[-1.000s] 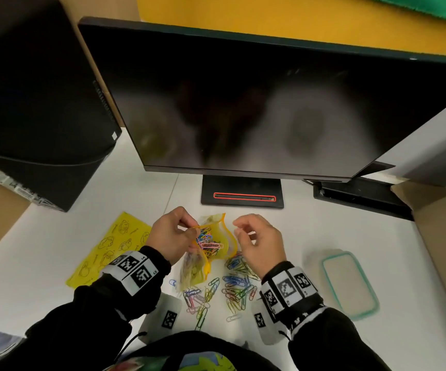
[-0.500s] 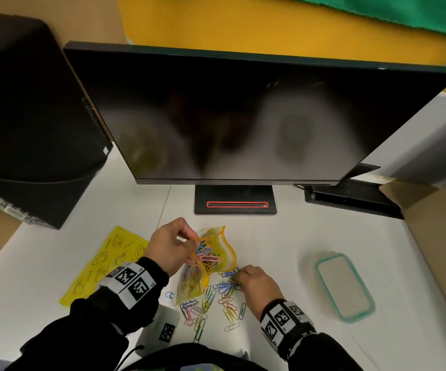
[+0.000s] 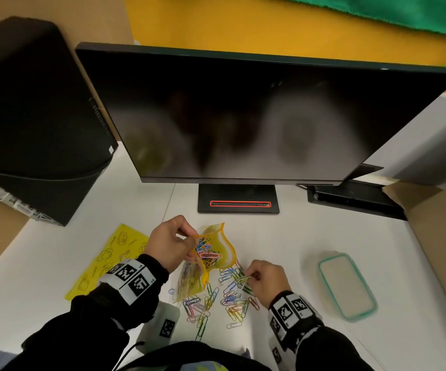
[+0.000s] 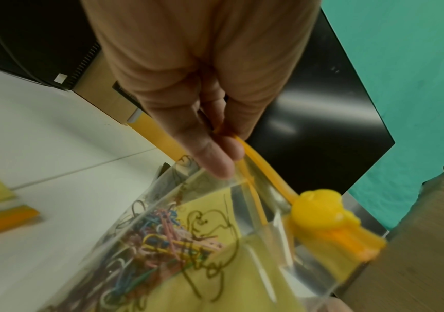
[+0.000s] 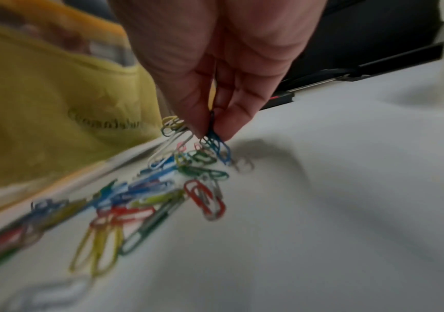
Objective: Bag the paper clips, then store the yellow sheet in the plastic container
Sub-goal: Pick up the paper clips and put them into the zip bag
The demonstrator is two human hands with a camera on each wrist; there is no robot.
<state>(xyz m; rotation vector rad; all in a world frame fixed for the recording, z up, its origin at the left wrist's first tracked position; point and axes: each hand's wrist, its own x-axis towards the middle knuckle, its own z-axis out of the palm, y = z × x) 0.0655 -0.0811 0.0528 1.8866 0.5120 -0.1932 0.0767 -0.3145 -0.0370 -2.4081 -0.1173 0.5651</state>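
My left hand pinches the rim of a clear yellow zip bag and holds its mouth open above the desk; coloured paper clips lie inside it. The yellow slider sits at the end of the zip strip. Several loose paper clips are scattered on the white desk under the bag. My right hand is low over the pile, thumb and finger pinching a few clips. The yellow sheet lies flat at the left. The plastic container with a teal rim stands at the right.
A large dark monitor on a black stand fills the back. A black computer case stands at the left. Cardboard borders the right side. A small white tagged block lies near my body.
My right hand has dropped from the bag's mouth down to the pile of clips and pinched some. The left hand still holds the bag open in the same place.
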